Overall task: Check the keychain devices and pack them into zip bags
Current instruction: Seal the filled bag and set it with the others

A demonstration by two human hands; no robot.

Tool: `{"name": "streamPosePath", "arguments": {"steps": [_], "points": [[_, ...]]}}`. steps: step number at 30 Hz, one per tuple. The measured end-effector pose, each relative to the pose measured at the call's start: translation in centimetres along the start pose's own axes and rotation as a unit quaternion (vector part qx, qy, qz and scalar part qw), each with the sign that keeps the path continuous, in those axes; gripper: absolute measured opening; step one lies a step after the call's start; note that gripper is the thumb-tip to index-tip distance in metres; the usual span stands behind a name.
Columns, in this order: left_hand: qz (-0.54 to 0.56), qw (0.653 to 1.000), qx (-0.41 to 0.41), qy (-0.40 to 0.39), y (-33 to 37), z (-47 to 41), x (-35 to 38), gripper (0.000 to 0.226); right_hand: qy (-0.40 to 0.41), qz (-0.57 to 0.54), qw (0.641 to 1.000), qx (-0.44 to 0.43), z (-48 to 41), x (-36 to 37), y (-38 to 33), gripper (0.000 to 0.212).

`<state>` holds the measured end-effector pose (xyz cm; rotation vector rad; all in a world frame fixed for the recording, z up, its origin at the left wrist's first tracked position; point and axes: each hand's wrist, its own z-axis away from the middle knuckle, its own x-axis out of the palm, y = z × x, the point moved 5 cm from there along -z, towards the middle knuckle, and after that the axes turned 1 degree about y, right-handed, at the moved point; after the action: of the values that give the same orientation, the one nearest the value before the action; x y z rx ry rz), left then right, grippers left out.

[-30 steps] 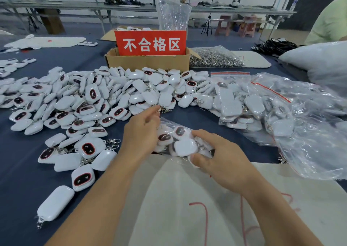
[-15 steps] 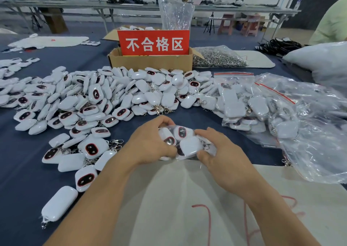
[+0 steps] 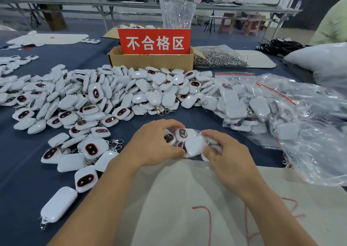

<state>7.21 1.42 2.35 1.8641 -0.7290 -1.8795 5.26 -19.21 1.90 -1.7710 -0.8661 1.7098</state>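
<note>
Nearest us, a pale mat (image 3: 187, 199) with red marks lies on the blue tablecloth (image 3: 22, 170), both forearms crossing it. At the mat's far edge, the left hand (image 3: 155, 144) curls fingers and thumb round the left end of a small clear zip bag (image 3: 195, 146). The right hand (image 3: 227, 152) grips the right end, pinching the plastic. Inside that bag are several white keychain devices (image 3: 181, 133), two of them showing dark oval faces. The bag is right there between the two hands.

Near left, a lone device (image 3: 58, 204) lies face down, clasp toward us. Beyond it, a broad heap of loose devices (image 3: 112, 99) spreads over the left and middle of the table. On the right, filled zip bags (image 3: 240, 103) with red seal strips lie beside a large crumpled plastic bag (image 3: 319, 133).

Farther back, a cardboard box (image 3: 150, 61) carries a red sign (image 3: 155, 41) with white characters. Just right of it sits a bag of metal clasps (image 3: 219, 57).
</note>
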Motion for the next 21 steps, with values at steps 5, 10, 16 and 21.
{"name": "streamPosePath", "arguments": {"steps": [5, 10, 16, 21], "points": [[0.124, 0.991, -0.029, 0.037, -0.7, 0.2, -0.9, 0.065, 0.007, -0.009, 1.000, 0.003, 0.3, -0.4, -0.4, 0.033], [-0.058, 0.956, -0.129, 0.257, -4.0, 0.7, -5.0, 0.057, 0.017, -0.025, 1.000, 0.003, 0.6, -0.3, -0.6, 0.035], [-0.155, 0.951, -0.159, 0.217, -5.7, -0.1, -4.2, 0.056, 0.013, -0.018, 1.000, 0.004, 0.6, -0.2, -0.7, 0.032], [-0.102, 0.915, -0.165, 0.353, -4.4, 1.2, -5.5, 0.041, 0.024, -0.030, 0.999, 0.003, 0.7, -0.2, -0.8, 0.030]]}}
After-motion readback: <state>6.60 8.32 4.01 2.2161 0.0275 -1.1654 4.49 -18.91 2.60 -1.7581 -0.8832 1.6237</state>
